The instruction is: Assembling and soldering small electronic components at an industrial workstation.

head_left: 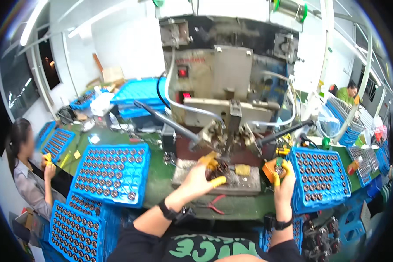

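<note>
Left tray, blue: rows of round metal parts. Left hand, yellow-tipped: curved around dark coppery parts at the metal block; cannot tell whether gripping. Red-handled pliers: on green bench. Yellow pad: on the block. Orange box: just beside right hand. Right hand: pinching a small round part. Right tray, blue: similar rows.
</note>
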`<action>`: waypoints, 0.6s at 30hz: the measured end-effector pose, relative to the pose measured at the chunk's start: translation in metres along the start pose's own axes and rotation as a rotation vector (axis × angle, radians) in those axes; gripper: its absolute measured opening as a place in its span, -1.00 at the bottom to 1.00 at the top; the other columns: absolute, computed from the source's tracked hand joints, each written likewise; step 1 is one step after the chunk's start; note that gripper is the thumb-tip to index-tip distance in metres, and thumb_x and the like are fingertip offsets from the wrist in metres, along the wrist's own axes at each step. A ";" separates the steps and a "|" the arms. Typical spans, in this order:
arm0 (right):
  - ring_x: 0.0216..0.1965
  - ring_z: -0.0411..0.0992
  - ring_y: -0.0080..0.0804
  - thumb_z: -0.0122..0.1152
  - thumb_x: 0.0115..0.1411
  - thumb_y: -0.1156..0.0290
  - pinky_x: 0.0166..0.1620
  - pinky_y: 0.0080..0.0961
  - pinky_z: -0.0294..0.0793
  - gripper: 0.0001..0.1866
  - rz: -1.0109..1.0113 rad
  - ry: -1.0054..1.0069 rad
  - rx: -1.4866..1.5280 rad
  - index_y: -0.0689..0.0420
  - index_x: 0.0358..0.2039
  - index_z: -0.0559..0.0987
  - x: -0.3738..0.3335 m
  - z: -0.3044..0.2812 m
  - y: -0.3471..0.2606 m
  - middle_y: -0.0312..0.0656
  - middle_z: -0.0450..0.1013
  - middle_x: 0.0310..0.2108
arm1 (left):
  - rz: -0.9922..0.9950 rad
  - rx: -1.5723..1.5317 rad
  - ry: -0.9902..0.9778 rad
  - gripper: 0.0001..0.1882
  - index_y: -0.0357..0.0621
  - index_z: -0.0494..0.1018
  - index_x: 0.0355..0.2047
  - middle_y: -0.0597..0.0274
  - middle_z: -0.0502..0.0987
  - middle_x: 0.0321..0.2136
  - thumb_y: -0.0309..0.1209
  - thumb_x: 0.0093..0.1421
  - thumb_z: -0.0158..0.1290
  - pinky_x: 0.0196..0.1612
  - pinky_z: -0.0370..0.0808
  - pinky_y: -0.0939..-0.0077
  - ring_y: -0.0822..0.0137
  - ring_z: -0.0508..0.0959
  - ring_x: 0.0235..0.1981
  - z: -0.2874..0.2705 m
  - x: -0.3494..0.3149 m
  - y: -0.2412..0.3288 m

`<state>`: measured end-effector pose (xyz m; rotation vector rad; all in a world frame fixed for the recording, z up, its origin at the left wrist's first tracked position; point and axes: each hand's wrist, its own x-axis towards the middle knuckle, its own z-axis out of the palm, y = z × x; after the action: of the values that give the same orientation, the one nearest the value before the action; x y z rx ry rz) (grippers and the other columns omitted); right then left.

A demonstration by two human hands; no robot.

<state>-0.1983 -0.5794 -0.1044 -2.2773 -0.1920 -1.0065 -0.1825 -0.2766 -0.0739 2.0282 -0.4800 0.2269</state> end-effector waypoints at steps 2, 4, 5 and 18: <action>0.05 0.33 -0.04 0.22 0.09 0.53 0.13 -0.32 0.26 -0.55 0.029 -0.012 0.025 0.32 0.01 0.38 -0.001 0.002 0.008 0.05 0.36 0.01 | 0.059 0.072 0.040 -0.21 -0.12 0.19 0.23 0.10 0.47 -0.13 -0.27 0.01 0.28 -0.06 0.44 0.38 0.24 0.48 -0.10 -0.015 -0.017 -0.003; 0.05 0.32 -0.04 0.22 0.12 0.49 0.13 -0.27 0.24 -0.55 0.027 0.025 -0.112 0.29 0.02 0.39 -0.009 0.002 0.015 0.02 0.37 0.03 | 0.070 0.209 0.096 -0.36 -0.11 0.34 0.12 0.08 0.49 -0.16 -0.29 0.02 0.27 -0.08 0.45 0.37 0.18 0.51 -0.15 -0.036 -0.036 -0.012; 0.04 0.32 -0.03 0.24 0.10 0.46 0.13 -0.25 0.23 -0.54 0.019 0.022 -0.128 0.28 0.01 0.39 -0.010 0.001 0.017 0.01 0.38 0.02 | 0.051 0.309 0.103 -0.46 -0.13 0.42 0.01 0.06 0.50 -0.16 -0.29 0.01 0.26 -0.05 0.43 0.34 0.13 0.50 -0.13 -0.051 -0.046 -0.020; 0.03 0.32 -0.01 0.28 0.05 0.48 0.13 -0.17 0.19 -0.52 -0.070 0.016 -0.198 0.24 0.00 0.39 -0.011 0.010 0.026 0.00 0.37 0.04 | -0.456 1.016 0.377 -0.77 0.00 0.62 -0.27 0.18 0.53 -0.24 -0.36 0.00 0.21 0.01 0.24 0.15 0.15 0.45 -0.10 -0.146 -0.174 -0.066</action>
<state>-0.1902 -0.5921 -0.1301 -2.4543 -0.1731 -1.1233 -0.3053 -0.0793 -0.1179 2.8988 0.4486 0.6470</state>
